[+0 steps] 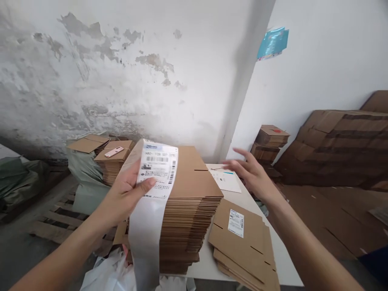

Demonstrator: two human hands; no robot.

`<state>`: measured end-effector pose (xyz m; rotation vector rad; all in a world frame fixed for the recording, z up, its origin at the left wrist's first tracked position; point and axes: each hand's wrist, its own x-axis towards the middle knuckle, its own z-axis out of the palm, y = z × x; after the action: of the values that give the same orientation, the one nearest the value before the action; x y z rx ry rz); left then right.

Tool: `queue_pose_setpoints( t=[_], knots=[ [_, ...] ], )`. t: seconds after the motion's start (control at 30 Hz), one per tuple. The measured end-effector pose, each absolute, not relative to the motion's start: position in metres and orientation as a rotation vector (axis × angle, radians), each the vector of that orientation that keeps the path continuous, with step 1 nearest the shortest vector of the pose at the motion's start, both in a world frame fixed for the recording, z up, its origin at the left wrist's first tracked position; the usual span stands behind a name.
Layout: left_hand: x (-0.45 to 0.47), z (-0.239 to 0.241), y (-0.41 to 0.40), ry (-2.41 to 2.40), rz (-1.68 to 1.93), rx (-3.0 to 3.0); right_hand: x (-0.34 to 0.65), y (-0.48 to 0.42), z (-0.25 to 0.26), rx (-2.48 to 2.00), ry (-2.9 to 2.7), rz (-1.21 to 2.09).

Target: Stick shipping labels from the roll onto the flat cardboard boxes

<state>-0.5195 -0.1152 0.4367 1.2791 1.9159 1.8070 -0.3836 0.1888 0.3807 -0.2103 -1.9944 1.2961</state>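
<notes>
Hands are well apart: the left hand [124, 196] is clamped, thumb in front, on a long white strip of printed shipping labels [157, 165], held up before the tall stack of flattened brown cardboard boxes [194, 210] at the left end of the white bench [280, 254]. The strip's long axis runs near vertical, its blank tail hanging past the near edge. The right hand [253, 176] hovers open, fingers spread, holding nothing, above the far edge beside a white paper sheet [226, 180]; a low pile of flat brown cartons [242, 242] lies below it at the near right corner.
</notes>
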Motion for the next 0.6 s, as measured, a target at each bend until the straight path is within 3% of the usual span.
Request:
queue_pose_setpoints(
  t=[0.13, 0.3, 0.43, 0.6],
  knots=[
    [-0.514, 0.444, -0.114, 2.048, 1.514, 1.393, -0.414, 0.104, 0.459, 0.428, -2.12, 1.371],
    [-0.502, 0.463, -0.115, 1.598, 2.074, 0.872, -0.436, 0.062, 0.456, 0.56, -2.01, 1.043],
    [-0.51, 0.473, -0.11, 1.44, 2.272, 0.57, -0.438, 0.058, 0.452, 0.78, -2.014, 0.769],
    [-0.563, 0.461, -0.133, 1.477, 2.613, 0.428, -0.453, 0.108, 0.497, 0.645, -1.778, 0.989]
  ],
)
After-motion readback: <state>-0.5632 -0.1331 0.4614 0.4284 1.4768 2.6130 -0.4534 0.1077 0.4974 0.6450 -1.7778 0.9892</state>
